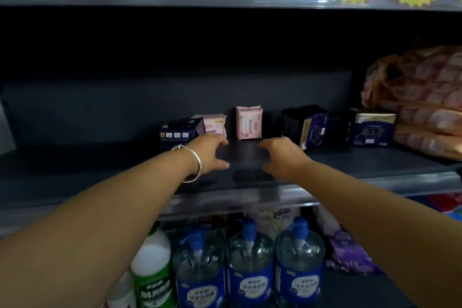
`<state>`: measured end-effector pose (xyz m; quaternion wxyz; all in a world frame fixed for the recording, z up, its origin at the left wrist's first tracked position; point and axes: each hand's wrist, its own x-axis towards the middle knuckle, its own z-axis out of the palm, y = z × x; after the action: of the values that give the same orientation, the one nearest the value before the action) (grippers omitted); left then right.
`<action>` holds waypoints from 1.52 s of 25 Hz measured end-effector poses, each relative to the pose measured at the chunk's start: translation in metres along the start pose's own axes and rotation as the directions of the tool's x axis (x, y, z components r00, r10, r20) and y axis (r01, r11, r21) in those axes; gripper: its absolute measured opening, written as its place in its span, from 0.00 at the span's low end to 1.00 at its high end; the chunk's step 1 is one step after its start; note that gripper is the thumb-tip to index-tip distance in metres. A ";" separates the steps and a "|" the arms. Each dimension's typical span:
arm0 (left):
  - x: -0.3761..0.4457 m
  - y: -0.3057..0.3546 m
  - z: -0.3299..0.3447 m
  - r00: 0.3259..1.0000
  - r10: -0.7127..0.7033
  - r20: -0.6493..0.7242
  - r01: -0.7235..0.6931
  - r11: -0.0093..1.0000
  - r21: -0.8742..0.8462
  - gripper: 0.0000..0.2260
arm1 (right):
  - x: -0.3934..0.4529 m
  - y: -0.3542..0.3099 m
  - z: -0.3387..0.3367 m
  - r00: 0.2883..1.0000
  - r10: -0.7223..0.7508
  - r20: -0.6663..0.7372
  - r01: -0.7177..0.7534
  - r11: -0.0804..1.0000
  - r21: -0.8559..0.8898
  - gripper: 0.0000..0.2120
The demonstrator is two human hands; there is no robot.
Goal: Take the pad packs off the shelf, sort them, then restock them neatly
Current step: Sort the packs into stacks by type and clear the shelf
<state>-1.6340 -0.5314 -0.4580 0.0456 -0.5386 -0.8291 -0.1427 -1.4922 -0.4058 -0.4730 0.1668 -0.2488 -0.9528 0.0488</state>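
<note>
Head view: a handful of pad packs are seen at the back of the dark shelf (250,157) in mid-frame — an upright pink pack (249,122) at centre, a lower pink pack (215,125) and a dark blue pack (181,132) left of it, two dark packs (303,125) (372,129) to the right, set unevenly with gaps. The task is judged mid-way: most of the shelf board is bare, and whether the few packs are leftovers to be pulled or the first ones restocked cannot be told; neat rows are not yet formed. Both arms are stretched forward from the lower corners of the frame. The left hand (210,152), silver bangle (192,162) at the wrist, is held just below the lower pink pack, fingers loosely curled, nothing gripped. The right hand (282,155) is hovered just right of centre, fingers bent and slightly apart — empty too. Water jugs (250,265) sit on the shelf below.
</note>
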 end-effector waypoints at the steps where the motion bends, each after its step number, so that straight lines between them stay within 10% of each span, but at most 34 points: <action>1: 0.018 -0.005 0.003 1.000 -0.006 -0.008 0.006 1.000 0.014 0.28 | 0.019 0.005 0.005 1.000 -0.004 -0.007 0.004 1.000 0.002 0.21; 20: 0.218 -0.067 0.042 0.986 -0.161 -0.045 0.166 0.914 0.370 0.33 | 0.220 0.057 0.048 0.999 0.036 0.005 -0.033 0.966 -0.256 0.45; 26: 0.225 -0.066 0.038 0.981 -0.181 -0.062 0.188 0.850 0.492 0.37 | 0.218 0.056 0.042 0.978 -0.002 -0.207 -0.087 0.904 -0.419 0.21; 32: 0.227 -0.064 0.038 0.981 -0.196 -0.015 0.175 0.835 0.522 0.44 | 0.219 0.055 0.050 0.988 -0.010 -0.153 -0.044 0.939 -0.342 0.32; 38: 0.218 -0.058 0.036 0.990 -0.131 -0.051 0.138 0.840 0.524 0.30 | 0.223 0.053 0.035 0.998 -0.017 -0.066 -0.008 0.936 -0.353 0.35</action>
<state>-1.7740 -0.3514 -0.4534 0.1868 -0.4450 -0.8718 0.0834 -1.6627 -0.2504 -0.4503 0.1516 -0.2739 -0.9405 -0.1316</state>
